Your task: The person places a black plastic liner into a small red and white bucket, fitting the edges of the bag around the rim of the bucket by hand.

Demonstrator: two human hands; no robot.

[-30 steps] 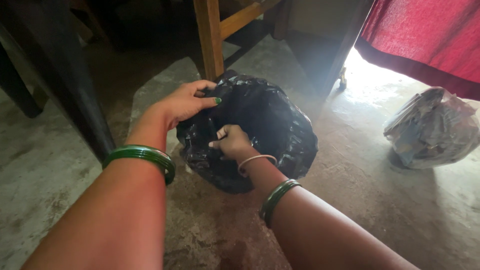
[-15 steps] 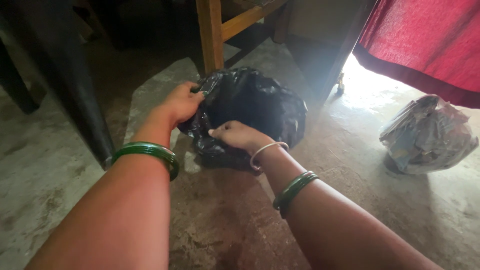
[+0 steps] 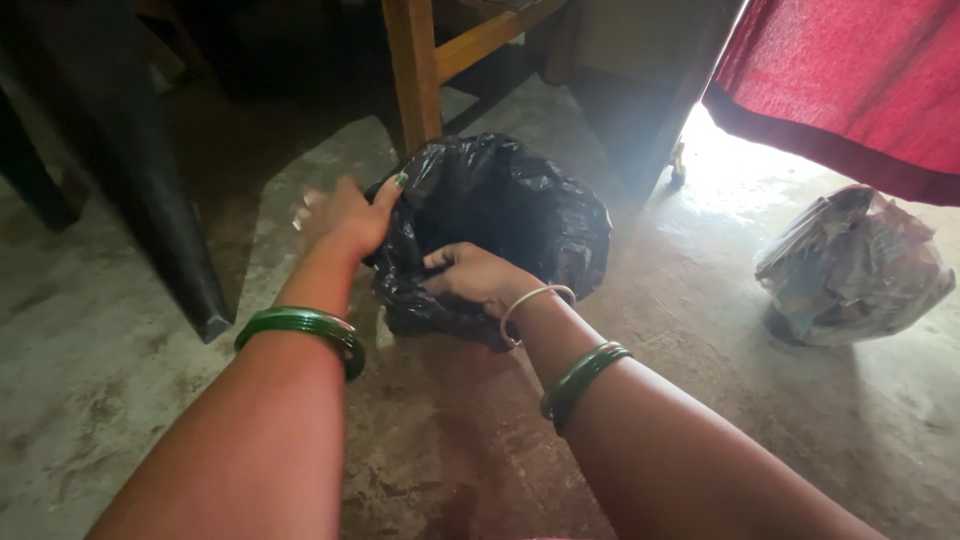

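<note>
A full black plastic bag (image 3: pixel 520 215) sits on the concrete floor in front of a wooden leg. My right hand (image 3: pixel 475 275) grips a fold of the bag at its near side, fingers closed on the plastic. My left hand (image 3: pixel 350 215) is at the bag's left edge, blurred, fingers spread, with the thumb touching the plastic near the top. Green bangles ring both wrists, and a thin metal bangle sits on the right wrist.
A wooden furniture leg (image 3: pixel 412 70) stands just behind the bag. A dark slanted leg (image 3: pixel 150 200) crosses the left. A clear bag of scraps (image 3: pixel 850 265) lies at the right under a red curtain (image 3: pixel 850 80).
My left hand has let go of the bag's left edge and opened, shifting slightly left. My right hand keeps its grip. The bag has barely moved.
</note>
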